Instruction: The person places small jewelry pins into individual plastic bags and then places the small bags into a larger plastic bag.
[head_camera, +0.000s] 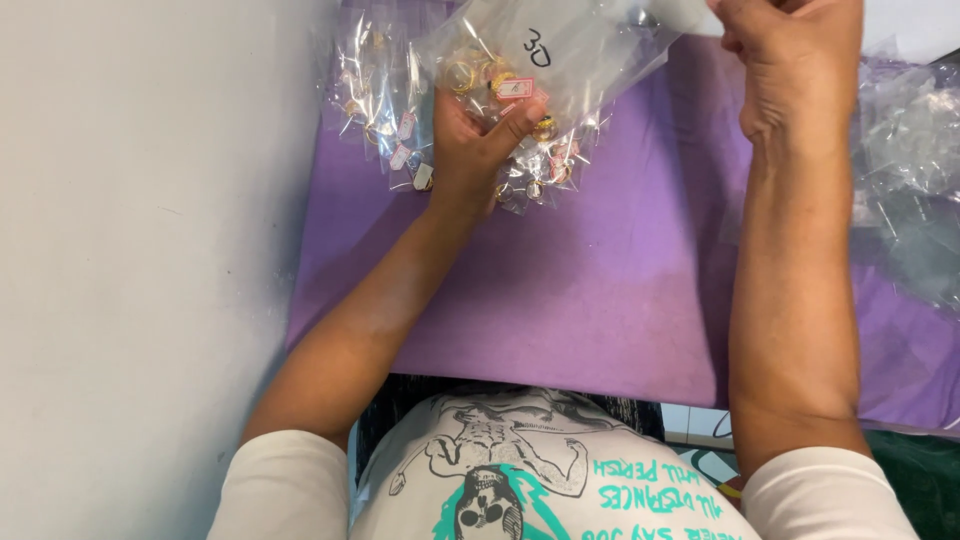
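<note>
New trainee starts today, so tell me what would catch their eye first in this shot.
First, the clear plastic bag of gold rings with small tags, held up at top centre between the left hand and the right hand. Next, the purple cloth beneath, with more ring packets at upper left.

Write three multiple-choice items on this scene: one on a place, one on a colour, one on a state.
1. Where is the left hand?
A. Under the clear bag, gripping its lower end
B. Flat on the grey wall
C. In the lap

2. What colour is the cloth on the table?
A. Green
B. Purple
C. Red

3. How is the clear bag just now?
A. Lying flat on the cloth
B. Held up between both hands
C. Hanging from a hook

Answers:
1 A: the thumb presses the bag's lower end, with rings inside.
2 B: the cloth under the arms is purple.
3 B: the right hand holds the bag's top end, the left hand its bottom.
</note>
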